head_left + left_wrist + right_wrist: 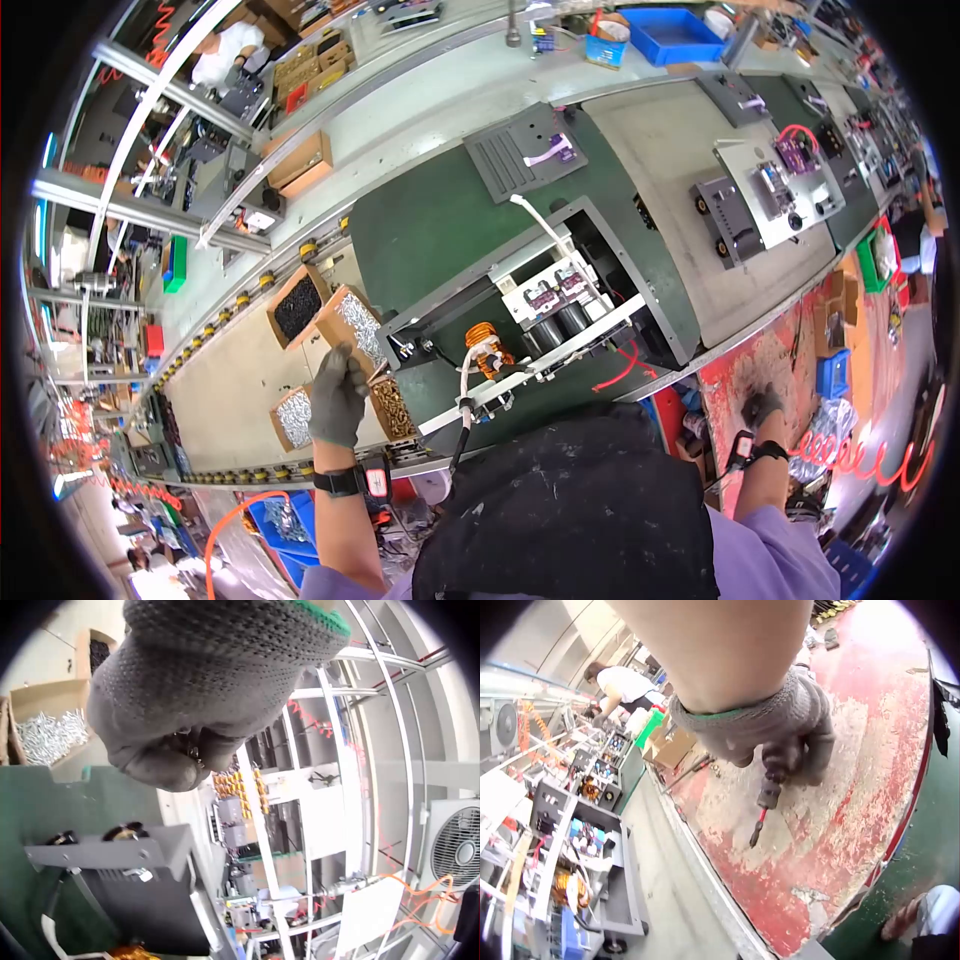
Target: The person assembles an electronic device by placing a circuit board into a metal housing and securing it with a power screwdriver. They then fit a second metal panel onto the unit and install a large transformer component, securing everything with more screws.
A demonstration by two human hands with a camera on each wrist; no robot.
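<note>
My left hand [338, 395], in a grey glove, is above the cardboard boxes of small hardware. Its fingers curl in, and small shiny metal pieces [193, 752], seemingly screws, show pinched at the fingertips. Beside it stands a dark metal chassis [655, 290] with a copper coil [487, 348], black cylinders and white wires. My right hand [799, 742], also gloved, is off to the right over a worn red bench top [840, 817]. It grips a dark driver-like tool [769, 793] with a red section and a dark tip pointing down; the glove hides its upper part.
Boxes hold silver screws [358, 322], black screws [297, 308] and brass-coloured pieces [392, 408]. A grey vented panel [525, 152] lies behind the chassis. More units [775, 190] stand along the line at right. A red coiled hose [860, 455] hangs near the right arm.
</note>
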